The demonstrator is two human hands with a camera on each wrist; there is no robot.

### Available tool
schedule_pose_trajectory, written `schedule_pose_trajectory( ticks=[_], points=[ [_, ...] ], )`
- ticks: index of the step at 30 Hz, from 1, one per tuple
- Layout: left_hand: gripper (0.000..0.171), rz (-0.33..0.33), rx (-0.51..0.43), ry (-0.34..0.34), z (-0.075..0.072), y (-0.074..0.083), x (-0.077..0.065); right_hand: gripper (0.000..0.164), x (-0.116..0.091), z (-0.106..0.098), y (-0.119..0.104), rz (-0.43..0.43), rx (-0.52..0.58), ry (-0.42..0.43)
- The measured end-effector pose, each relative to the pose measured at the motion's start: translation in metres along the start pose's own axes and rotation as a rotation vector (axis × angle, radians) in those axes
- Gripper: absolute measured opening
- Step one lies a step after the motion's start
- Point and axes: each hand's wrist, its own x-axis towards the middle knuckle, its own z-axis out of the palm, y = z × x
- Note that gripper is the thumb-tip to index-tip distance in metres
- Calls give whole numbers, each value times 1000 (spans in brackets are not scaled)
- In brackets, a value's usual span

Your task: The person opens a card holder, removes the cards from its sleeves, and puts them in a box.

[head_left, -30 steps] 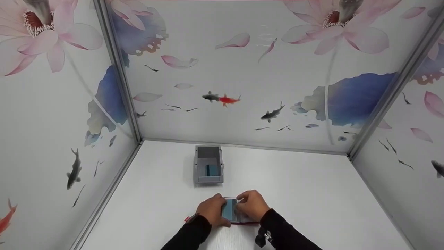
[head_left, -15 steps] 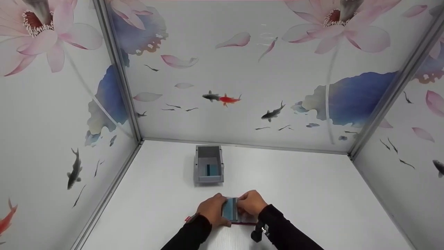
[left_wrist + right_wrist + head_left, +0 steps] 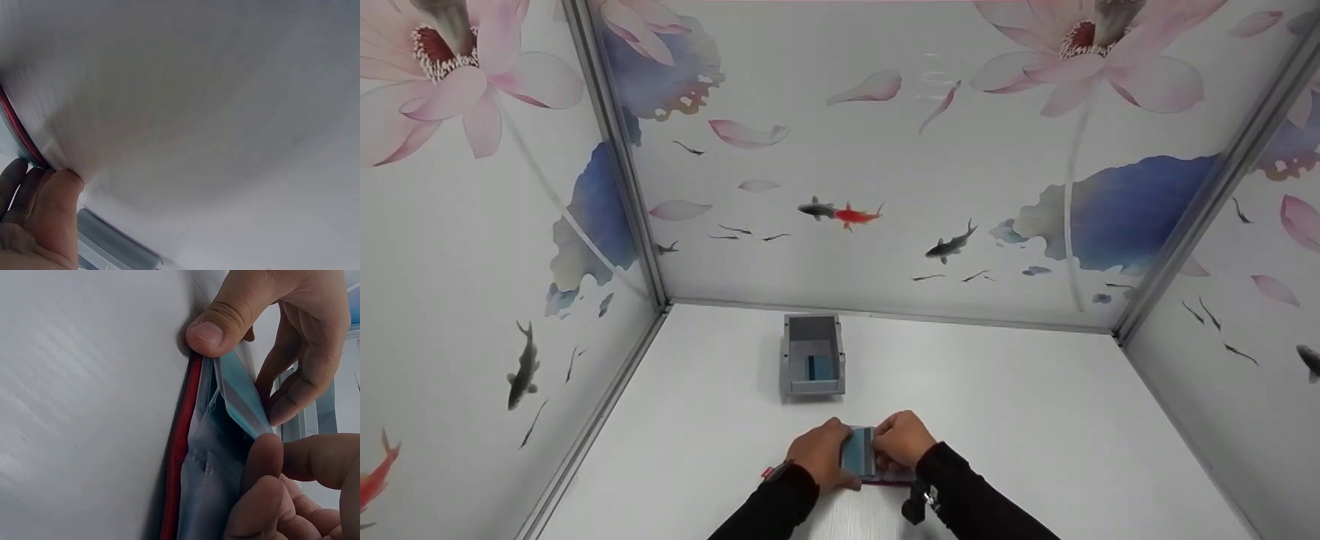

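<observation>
A card holder with a red edge (image 3: 179,444) and clear plastic sleeves lies open on the white table. At its left side sits a light-blue card (image 3: 856,451) with a grey stripe. My left hand (image 3: 816,454) holds the holder's left part, the thumb at the near edge and the fingers toward the far edge. My right hand (image 3: 909,441) pinches the card's right edge between thumb and finger. In the right wrist view, a sleeve gapes beneath the slanting card. How far the card sits inside the sleeve cannot be told. Much of the holder's right part is hidden under my right hand.
Behind my hands stands a grey plastic bin (image 3: 814,388) with a blue, dark-striped card (image 3: 820,367) in it. Flower-printed walls (image 3: 885,165) with metal frames border the white tabletop (image 3: 1020,405) at the back and sides.
My right hand and sleeve have shifted slightly left, and the card's striped edge has moved a little to the right. My left hand keeps nearly the same place.
</observation>
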Motion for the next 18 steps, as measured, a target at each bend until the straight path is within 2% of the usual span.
schedule_pose_trajectory(
  ticks=[5,12,18],
  points=[
    [74,2,1,3,-3,3,-1,23,-1,-3,0,-4,26,6],
    [73,-1,12,2,-1,3,1,29,2,-7,6,35,52,21],
    [69,-1,26,6,4,-1,2,31,3,-12,12,-1,58,45]
  ],
)
